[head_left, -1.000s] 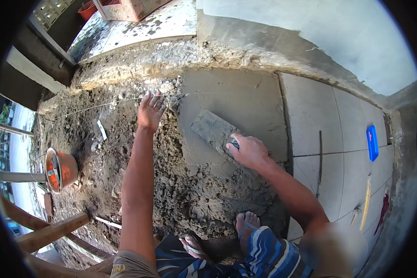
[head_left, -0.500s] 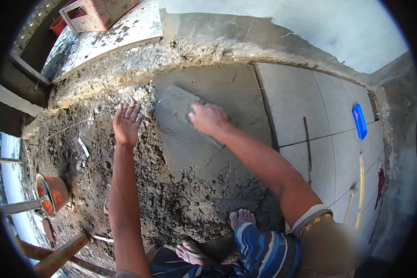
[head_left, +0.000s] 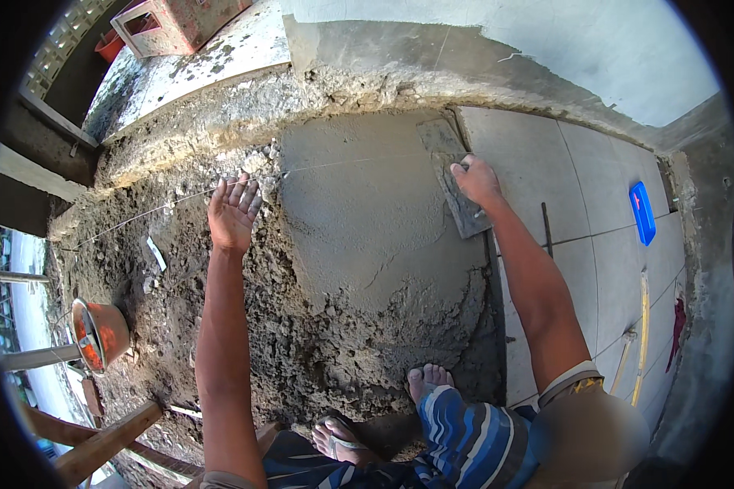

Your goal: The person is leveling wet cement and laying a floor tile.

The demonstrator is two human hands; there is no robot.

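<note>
The mortar bed is filling the middle of the floor, and by the look of it the job is about half done: the patch from the centre toward 1 o'clock is lying smooth and flat, while the band from 9 o'clock round to 6 o'clock is still sitting rough and lumpy. At 3 o'clock, laid tiles are butting up against the smooth edge. A string line is running across the rough part toward 10 o'clock.

The right hand is closing around the handle of the trowel, whose blade is lying flat on the mortar at the tile edge, near 1 o'clock. The left hand is pressing down on the rough mortar with fingers spread apart, holding nothing.

At 8 o'clock an orange bucket is lying tipped; its contents are too unclear to tell.
</note>
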